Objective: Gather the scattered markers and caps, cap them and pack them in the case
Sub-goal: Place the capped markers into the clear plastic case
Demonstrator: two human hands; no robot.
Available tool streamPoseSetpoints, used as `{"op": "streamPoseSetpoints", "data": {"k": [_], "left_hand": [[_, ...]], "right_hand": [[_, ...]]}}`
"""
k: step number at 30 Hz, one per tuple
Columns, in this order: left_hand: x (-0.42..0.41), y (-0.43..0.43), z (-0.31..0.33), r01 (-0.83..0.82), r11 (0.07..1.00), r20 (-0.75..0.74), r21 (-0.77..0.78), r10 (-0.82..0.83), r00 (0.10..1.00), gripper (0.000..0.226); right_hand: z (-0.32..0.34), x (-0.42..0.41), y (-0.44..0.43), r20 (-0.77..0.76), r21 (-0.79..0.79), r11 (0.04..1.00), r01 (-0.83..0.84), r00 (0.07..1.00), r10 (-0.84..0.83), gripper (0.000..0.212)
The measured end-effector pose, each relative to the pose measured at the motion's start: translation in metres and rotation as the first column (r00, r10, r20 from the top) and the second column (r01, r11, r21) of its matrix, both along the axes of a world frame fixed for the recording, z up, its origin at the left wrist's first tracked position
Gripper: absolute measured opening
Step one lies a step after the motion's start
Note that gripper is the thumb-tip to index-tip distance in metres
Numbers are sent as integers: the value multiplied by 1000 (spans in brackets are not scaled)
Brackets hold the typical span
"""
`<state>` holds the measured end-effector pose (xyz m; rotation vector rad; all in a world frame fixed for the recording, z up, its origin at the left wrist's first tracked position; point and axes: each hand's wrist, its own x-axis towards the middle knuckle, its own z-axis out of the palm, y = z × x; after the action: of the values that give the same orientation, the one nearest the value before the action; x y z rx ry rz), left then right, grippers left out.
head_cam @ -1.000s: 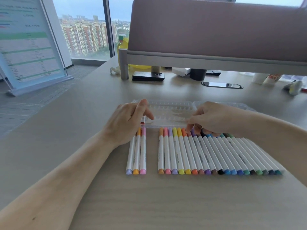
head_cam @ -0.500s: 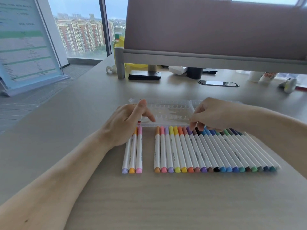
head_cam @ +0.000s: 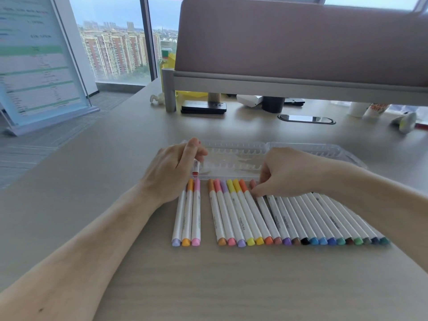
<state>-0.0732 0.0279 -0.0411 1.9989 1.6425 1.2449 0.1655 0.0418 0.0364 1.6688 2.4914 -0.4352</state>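
The left hand (head_cam: 171, 172) pinches a red marker (head_cam: 196, 167) between thumb and fingers, tip down, over the near left edge of the case (head_cam: 234, 156); three markers (head_cam: 187, 216) lie just below that grip. Right of it, the right hand (head_cam: 287, 174) curls onto the peach marker (head_cam: 266, 212) in the long row (head_cam: 301, 218); whether it pinches is unclear. Packing seems just begun, so next the red marker needs lining up with an end slot.

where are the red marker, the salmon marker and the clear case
red marker (head_cam: 195, 169), head view, on the white barrel just above its red end
salmon marker (head_cam: 266, 214), head view, on the middle of its white barrel
clear case (head_cam: 231, 158), head view, on the bare ribbed floor of its left half
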Motion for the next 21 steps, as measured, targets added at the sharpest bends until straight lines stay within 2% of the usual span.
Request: {"op": "streamPoseSetpoints", "data": {"k": [6, 10, 12, 14, 17, 21], "left_hand": [[0, 0, 0, -4, 1000, -7, -5, 4, 1000, 64], [0, 0, 0, -18, 1000, -24, 4, 18, 1000, 66], [0, 0, 0, -23, 1000, -27, 8, 24, 999, 65], [0, 0, 0, -26, 1000, -27, 10, 26, 999, 63], [1, 0, 0, -24, 1000, -8, 2, 24, 1000, 62], [2, 1, 2, -26, 1000, 20, -13, 26, 999, 61]], "right_hand": [[-3, -6, 2, -9, -4, 1000, 9, 1000, -9, 42], [4, -7, 10, -217, -88, 994, 66, 973, -84, 39], [6, -11, 15, -413, -223, 966, 133, 884, -217, 34], [7, -14, 20, -546, -325, 932, 160, 773, -323, 31], [3, -19, 25, -661, -421, 899, 119, 639, -394, 26], [-2, -24, 31, -753, -529, 848, -18, 470, -460, 16]]}}
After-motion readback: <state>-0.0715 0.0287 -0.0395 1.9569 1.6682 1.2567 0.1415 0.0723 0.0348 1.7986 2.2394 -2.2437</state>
